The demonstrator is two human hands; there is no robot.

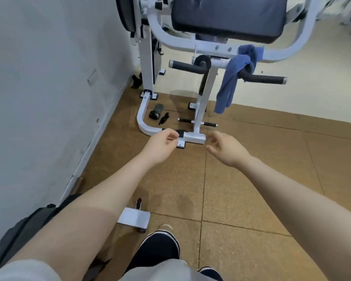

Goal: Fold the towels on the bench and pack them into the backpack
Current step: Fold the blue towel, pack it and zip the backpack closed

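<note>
Both hands [193, 147] hang empty, well below the blue towel [234, 78].

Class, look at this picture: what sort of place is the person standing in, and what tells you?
Most likely a gym. A white-framed exercise machine with a dark padded seat and foam-grip handles stands by the wall, a blue towel hung over it.
</note>
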